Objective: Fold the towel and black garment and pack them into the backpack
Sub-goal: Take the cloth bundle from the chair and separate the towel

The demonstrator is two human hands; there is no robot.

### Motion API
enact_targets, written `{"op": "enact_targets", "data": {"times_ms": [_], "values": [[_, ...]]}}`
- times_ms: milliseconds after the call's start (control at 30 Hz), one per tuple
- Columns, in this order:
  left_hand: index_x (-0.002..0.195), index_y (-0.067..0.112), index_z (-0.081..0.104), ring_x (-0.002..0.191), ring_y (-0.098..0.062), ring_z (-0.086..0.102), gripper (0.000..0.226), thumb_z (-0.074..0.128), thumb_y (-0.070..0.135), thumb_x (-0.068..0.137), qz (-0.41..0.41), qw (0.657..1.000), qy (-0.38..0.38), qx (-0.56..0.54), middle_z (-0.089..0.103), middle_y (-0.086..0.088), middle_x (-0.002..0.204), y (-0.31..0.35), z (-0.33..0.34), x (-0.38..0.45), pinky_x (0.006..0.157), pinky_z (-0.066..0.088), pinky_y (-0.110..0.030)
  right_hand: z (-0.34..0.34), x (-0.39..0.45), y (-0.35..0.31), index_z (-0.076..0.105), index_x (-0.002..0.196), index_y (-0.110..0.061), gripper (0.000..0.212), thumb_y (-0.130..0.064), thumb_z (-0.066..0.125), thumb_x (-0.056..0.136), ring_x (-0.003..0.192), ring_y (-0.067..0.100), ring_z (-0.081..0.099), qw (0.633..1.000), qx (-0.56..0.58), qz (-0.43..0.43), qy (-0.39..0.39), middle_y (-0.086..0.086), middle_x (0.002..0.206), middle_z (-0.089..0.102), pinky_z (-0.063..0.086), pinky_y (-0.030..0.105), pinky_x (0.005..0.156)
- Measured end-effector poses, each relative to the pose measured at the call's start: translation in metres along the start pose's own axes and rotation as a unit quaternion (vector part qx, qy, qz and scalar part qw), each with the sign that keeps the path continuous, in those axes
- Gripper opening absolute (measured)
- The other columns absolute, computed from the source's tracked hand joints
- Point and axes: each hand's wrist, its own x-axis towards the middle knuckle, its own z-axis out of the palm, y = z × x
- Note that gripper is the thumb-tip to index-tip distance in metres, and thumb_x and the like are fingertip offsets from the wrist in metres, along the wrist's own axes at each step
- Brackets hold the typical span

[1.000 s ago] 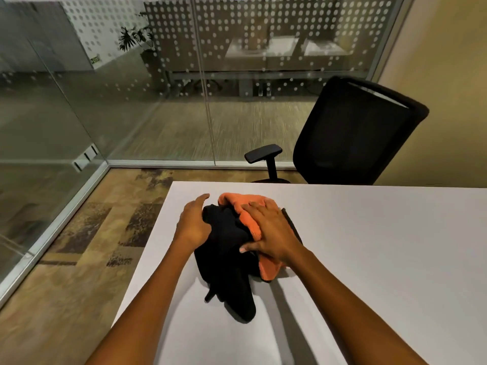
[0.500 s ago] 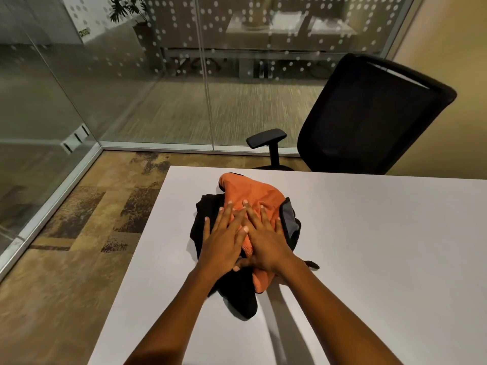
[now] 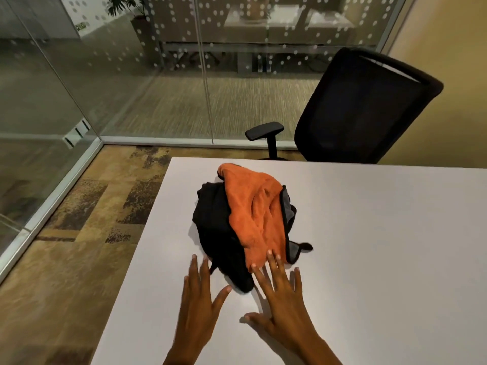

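Observation:
An orange towel (image 3: 254, 212) lies crumpled on top of a black fabric heap (image 3: 217, 227) near the far left part of the white table (image 3: 369, 259). A grey-lined black edge (image 3: 288, 212) shows at the heap's right side; whether that is the backpack or the garment I cannot tell. My left hand (image 3: 197, 304) lies flat with spread fingers just in front of the heap. My right hand (image 3: 279, 299) is also flat, and its fingertips touch the towel's near edge and the black fabric. Neither hand holds anything.
A black office chair (image 3: 363, 109) stands behind the table's far edge. Glass walls (image 3: 131, 75) enclose the room on the left and at the back. The table's left edge runs close to the heap, with patterned floor (image 3: 79, 233) beyond it.
Both hands have slid off the top of the pile toward me and now lie flat at its near edge. The towel lies spread over the heap.

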Motion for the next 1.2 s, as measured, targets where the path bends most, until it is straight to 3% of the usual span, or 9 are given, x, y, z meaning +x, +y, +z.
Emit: {"op": "enact_targets", "data": {"times_ms": [200, 300, 367, 500, 667, 800, 900, 1000, 1200], "values": [[0.148, 0.038, -0.002, 0.142, -0.035, 0.016, 0.087, 0.016, 0.085, 0.077, 0.069, 0.966, -0.152, 0.196, 0.008, -0.007, 0.157, -0.021, 0.01, -0.039, 0.114, 0.001, -0.042, 0.01, -0.029, -0.009, 0.027, 0.147, -0.032, 0.101, -0.093, 0.019, 0.068, 0.134, 0.041, 0.035, 0.983, -0.102, 0.084, -0.129, 0.013, 0.151, 0.034, 0.024, 0.072, 0.101], [0.148, 0.019, 0.022, 0.136, -0.04, 0.032, 0.099, 0.011, 0.086, 0.075, 0.049, 0.942, -0.196, 0.267, 0.02, -0.017, 0.152, -0.017, 0.001, -0.045, 0.104, 0.032, -0.056, 0.005, -0.041, -0.006, 0.009, 0.15, -0.033, 0.121, -0.097, -0.006, 0.049, 0.143, 0.042, -0.002, 0.978, -0.111, 0.071, -0.162, 0.009, 0.157, -0.006, 0.007, 0.074, 0.102], [0.15, 0.018, 0.004, 0.143, -0.037, 0.003, 0.118, 0.001, 0.094, 0.06, 0.068, 0.935, -0.211, 0.275, -0.01, -0.015, 0.153, -0.008, -0.003, -0.048, 0.111, 0.015, -0.057, 0.004, -0.05, -0.004, -0.005, 0.15, -0.034, 0.128, -0.096, -0.013, 0.038, 0.142, 0.038, -0.019, 0.973, -0.105, 0.073, -0.19, 0.005, 0.151, -0.028, -0.005, 0.07, 0.106], [0.149, 0.026, -0.008, 0.144, -0.033, -0.013, 0.093, 0.037, 0.07, 0.081, 0.034, 0.936, -0.212, 0.28, -0.022, -0.011, 0.155, 0.004, -0.001, -0.06, 0.115, 0.002, -0.053, -0.002, -0.053, -0.005, -0.008, 0.15, -0.033, 0.102, -0.08, 0.041, 0.074, 0.143, 0.034, -0.02, 0.965, -0.126, 0.076, -0.218, 0.004, 0.155, -0.026, -0.004, 0.065, 0.11], [0.136, 0.02, 0.038, 0.114, -0.039, 0.057, 0.075, 0.023, 0.07, 0.083, -0.003, 0.93, -0.205, 0.305, 0.051, -0.019, 0.137, -0.011, 0.01, -0.072, 0.074, 0.05, -0.058, -0.002, -0.055, -0.005, -0.005, 0.151, -0.031, 0.101, -0.072, 0.05, 0.077, 0.144, 0.035, -0.019, 0.97, -0.113, 0.07, -0.201, 0.003, 0.15, -0.031, -0.005, 0.064, 0.11], [0.132, 0.022, 0.042, 0.107, -0.033, 0.063, 0.074, 0.003, 0.067, 0.089, 0.017, 0.931, -0.184, 0.315, 0.058, -0.015, 0.129, -0.014, 0.013, -0.075, 0.069, 0.054, -0.048, -0.019, -0.043, -0.013, 0.034, 0.145, -0.019, 0.076, -0.057, 0.058, 0.084, 0.141, 0.033, 0.023, 0.99, -0.034, 0.081, -0.11, 0.008, 0.156, 0.026, 0.02, 0.046, 0.113], [0.136, 0.019, 0.041, 0.112, -0.036, 0.06, 0.076, 0.032, 0.071, 0.081, 0.02, 0.937, -0.169, 0.304, 0.046, -0.016, 0.139, -0.008, 0.009, -0.077, 0.071, 0.053, -0.052, -0.04, -0.02, -0.014, 0.054, 0.13, -0.013, 0.045, -0.029, 0.063, 0.089, 0.118, 0.023, 0.056, 0.972, 0.16, 0.151, 0.084, 0.004, 0.129, 0.06, 0.039, 0.023, 0.095], [0.151, 0.022, 0.004, 0.144, -0.036, 0.009, 0.084, 0.046, 0.057, 0.087, 0.026, 0.949, -0.164, 0.268, -0.015, -0.008, 0.151, -0.002, 0.012, -0.079, 0.109, 0.024, -0.056, -0.059, 0.01, -0.005, 0.064, 0.112, -0.008, 0.026, -0.016, 0.064, 0.087, 0.099, 0.028, 0.062, 0.934, 0.201, 0.188, 0.227, 0.009, 0.106, 0.066, 0.041, 0.024, 0.078], [0.148, 0.028, -0.012, 0.145, -0.03, -0.014, 0.079, 0.041, 0.05, 0.094, 0.007, 0.948, -0.17, 0.269, -0.036, -0.003, 0.145, -0.001, 0.016, -0.076, 0.115, 0.007, -0.051, -0.066, 0.049, 0.015, 0.068, 0.104, 0.003, 0.037, -0.028, 0.071, 0.084, 0.096, 0.033, 0.06, 0.939, 0.164, 0.271, 0.135, 0.018, 0.107, 0.063, 0.04, 0.029, 0.075]]}}
